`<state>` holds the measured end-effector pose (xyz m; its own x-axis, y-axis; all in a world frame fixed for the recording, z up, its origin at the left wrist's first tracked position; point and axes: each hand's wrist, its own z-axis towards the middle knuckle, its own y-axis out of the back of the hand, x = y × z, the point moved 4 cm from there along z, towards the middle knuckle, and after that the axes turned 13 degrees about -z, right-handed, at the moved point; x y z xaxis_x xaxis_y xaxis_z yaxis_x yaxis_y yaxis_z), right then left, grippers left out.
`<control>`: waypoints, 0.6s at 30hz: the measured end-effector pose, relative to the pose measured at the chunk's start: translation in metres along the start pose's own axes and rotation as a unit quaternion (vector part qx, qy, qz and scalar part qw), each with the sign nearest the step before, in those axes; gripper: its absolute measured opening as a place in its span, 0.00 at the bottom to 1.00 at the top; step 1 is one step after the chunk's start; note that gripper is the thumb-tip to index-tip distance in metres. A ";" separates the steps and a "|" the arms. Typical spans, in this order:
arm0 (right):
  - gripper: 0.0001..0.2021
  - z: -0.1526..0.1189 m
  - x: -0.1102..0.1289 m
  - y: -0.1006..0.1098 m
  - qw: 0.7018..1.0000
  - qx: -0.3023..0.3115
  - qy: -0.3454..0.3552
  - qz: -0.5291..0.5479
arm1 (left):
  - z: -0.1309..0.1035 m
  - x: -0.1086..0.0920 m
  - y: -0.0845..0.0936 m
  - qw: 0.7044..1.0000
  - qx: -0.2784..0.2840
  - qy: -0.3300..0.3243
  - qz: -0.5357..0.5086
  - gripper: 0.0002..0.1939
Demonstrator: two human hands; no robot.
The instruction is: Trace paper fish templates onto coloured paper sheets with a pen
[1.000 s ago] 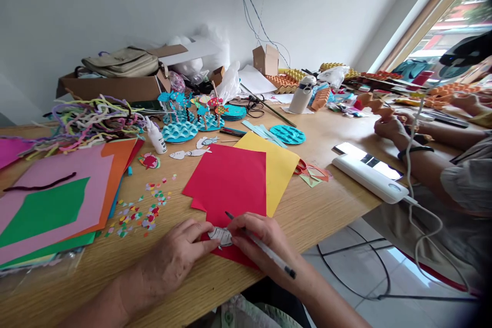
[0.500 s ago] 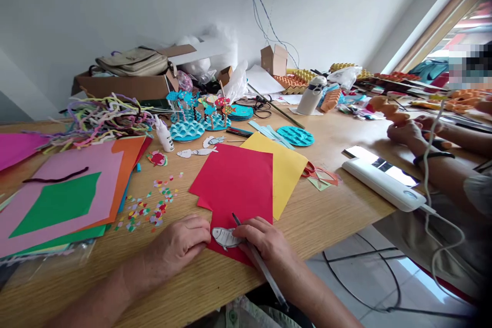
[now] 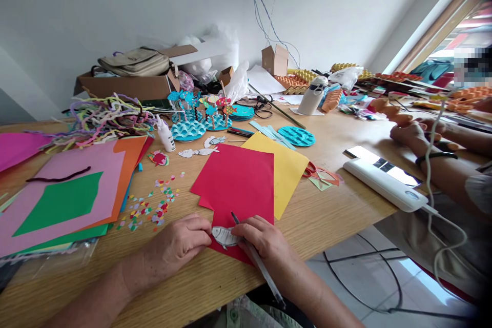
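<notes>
A white paper fish cutout (image 3: 223, 236) with drawn lines lies at the near corner of a red paper sheet (image 3: 240, 179). My left hand (image 3: 177, 242) has its fingers bent and pressed together at the sheet's left edge, beside the fish's head. A clear-barrelled pen (image 3: 265, 272) rests in my right hand (image 3: 265, 240), its tip pointing away from me. The fingertips of that hand press on the fish's tail end, which they hide. Beneath the red sheet, a yellow paper sheet (image 3: 290, 169) sticks out to the right.
Left are stacked coloured papers (image 3: 115, 169), paper confetti (image 3: 149, 207) and a glue bottle (image 3: 166, 136). Red scissors (image 3: 312, 169) lie right of the yellow sheet. Farther right are a white power bank (image 3: 384, 184) and another person's hands (image 3: 409, 133). Pipe cleaners (image 3: 111, 120) and blue fish models (image 3: 188, 125) stand behind.
The view has shifted very slightly. Both hands, the pen and the fish stay almost where they were.
</notes>
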<state>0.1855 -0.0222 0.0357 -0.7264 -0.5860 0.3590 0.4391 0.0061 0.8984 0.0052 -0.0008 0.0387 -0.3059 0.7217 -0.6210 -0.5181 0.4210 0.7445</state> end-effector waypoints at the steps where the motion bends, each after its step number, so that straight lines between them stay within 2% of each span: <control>1: 0.09 0.000 0.000 0.000 1.000 0.001 0.000 0.001 | 0.000 0.000 0.000 1.000 -0.003 0.002 -0.002 0.15; 11: 0.09 0.003 0.003 0.005 0.999 0.033 0.001 -0.016 | -0.001 0.000 0.001 1.000 0.020 0.003 -0.020 0.14; 18: 0.09 0.003 0.003 0.006 0.999 0.030 0.006 -0.026 | 0.002 0.001 0.002 0.998 0.045 0.023 -0.027 0.14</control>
<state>0.1844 -0.0211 0.0427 -0.7409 -0.5959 0.3097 0.3683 0.0250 0.9294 0.0056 0.0015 0.0399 -0.3158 0.6716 -0.6702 -0.4620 0.5081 0.7268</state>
